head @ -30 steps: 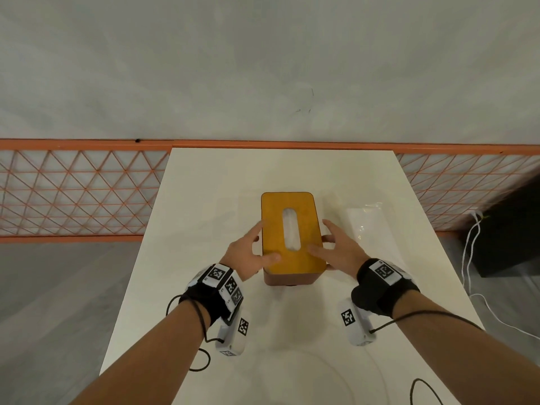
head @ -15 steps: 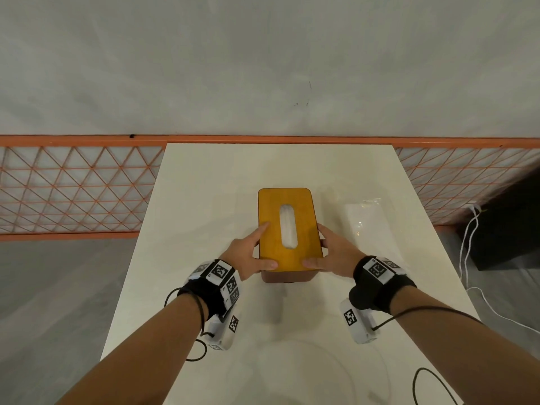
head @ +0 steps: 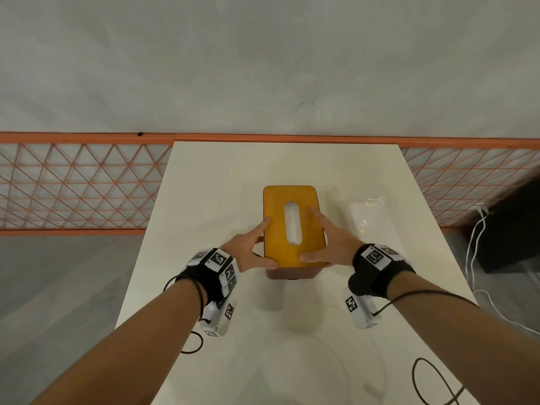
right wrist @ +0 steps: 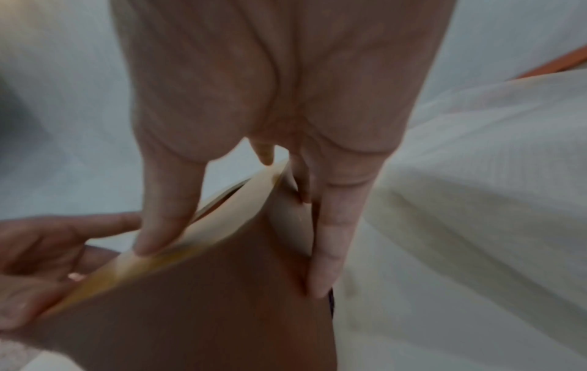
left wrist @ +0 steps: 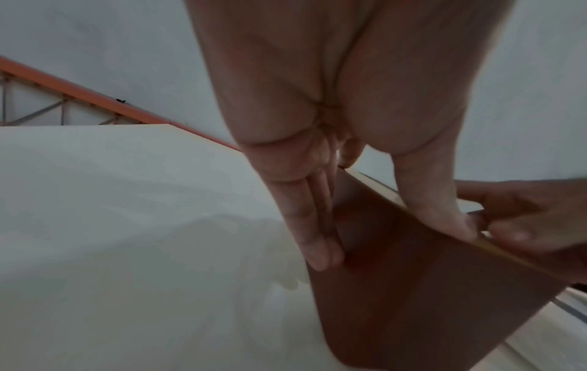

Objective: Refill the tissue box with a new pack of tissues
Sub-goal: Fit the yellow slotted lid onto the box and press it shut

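Note:
A tissue box (head: 276, 229) with a yellow wooden lid and brown body stands in the middle of the white table (head: 219, 185); white tissue shows in its slot. My left hand (head: 260, 244) clasps its left near corner, thumb on the lid, fingers down the side (left wrist: 317, 238). My right hand (head: 324, 238) clasps the right near corner the same way, with index finger and thumb on the lid. In the right wrist view the lid edge (right wrist: 222, 226) stands out pale above the brown body (right wrist: 222, 313). A clear-wrapped tissue pack (head: 374, 226) lies right of the box.
An orange lattice fence (head: 73, 185) runs behind the table against a grey wall. A black object (head: 514, 229) and white cables (head: 473, 244) sit on the floor at right. A black cable loop (head: 432, 384) lies on the near right of the table.
Both hands have slid a little further along the box and closed in on it; the right index finger now lies on the lid. The box has stayed in place.

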